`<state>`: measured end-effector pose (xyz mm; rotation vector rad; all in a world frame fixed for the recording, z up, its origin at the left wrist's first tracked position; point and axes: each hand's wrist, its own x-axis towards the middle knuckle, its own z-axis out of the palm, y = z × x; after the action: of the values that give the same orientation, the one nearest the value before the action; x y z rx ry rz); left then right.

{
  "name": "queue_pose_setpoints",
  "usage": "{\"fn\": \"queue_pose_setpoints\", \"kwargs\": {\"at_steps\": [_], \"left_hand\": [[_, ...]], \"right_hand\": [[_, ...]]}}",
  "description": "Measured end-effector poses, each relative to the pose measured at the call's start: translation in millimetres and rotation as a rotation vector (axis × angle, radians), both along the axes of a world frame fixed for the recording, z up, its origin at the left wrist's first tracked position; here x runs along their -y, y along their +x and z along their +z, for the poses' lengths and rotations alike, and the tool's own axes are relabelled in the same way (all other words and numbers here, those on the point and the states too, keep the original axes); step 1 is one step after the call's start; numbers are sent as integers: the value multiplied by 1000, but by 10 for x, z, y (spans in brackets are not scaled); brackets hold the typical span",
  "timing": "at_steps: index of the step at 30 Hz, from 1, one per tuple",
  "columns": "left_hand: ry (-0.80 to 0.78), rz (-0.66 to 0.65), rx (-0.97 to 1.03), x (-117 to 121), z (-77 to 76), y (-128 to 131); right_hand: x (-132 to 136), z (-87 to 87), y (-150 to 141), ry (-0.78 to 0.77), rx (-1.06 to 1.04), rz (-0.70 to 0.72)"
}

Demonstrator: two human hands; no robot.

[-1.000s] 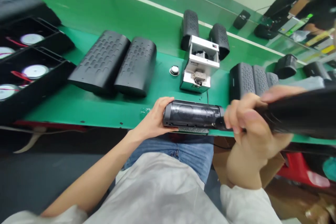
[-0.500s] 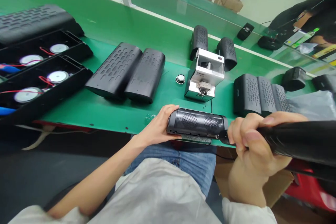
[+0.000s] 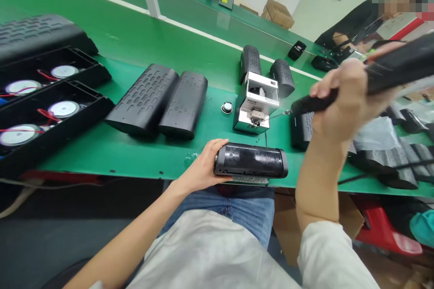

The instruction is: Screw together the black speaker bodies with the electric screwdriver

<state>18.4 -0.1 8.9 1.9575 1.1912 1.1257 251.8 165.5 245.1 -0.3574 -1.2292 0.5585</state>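
My left hand grips the left end of a black speaker with perforated metal windows, lying lengthwise at the bench's front edge. My right hand, slightly blurred, is wrapped round a black electric screwdriver. Its thin bit points left and down, with the tip by the front of a white screw feeder. Whether a screw sits on the tip is too small to tell. A small round speaker driver rests on the green bench left of the feeder.
Two black speaker housings lie left of centre. Farther left are open housings with white round drivers and red wires. More black speakers and a clear plastic bag are at right. Another person works across the bench.
My right hand has lifted the electric screwdriver off the speaker's right end and moved it up to the screw feeder. My left hand keeps its hold on the speaker.
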Motion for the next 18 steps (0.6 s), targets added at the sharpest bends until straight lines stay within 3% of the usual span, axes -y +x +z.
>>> {"fn": "queue_pose_setpoints", "kwargs": {"at_steps": [3, 8, 13, 18], "left_hand": [[-1, 7, 5, 0, 8, 9], [4, 2, 8, 1, 4, 16], [2, 3, 12, -1, -4, 3], [11, 7, 3, -8, 15, 1]], "right_hand": [[-417, -189, -209, 71, 79, -16], [-820, -369, -186, -63, 171, 52], [-938, -375, -136, -172, 199, 102], [-862, -393, -157, -305, 208, 85]]}}
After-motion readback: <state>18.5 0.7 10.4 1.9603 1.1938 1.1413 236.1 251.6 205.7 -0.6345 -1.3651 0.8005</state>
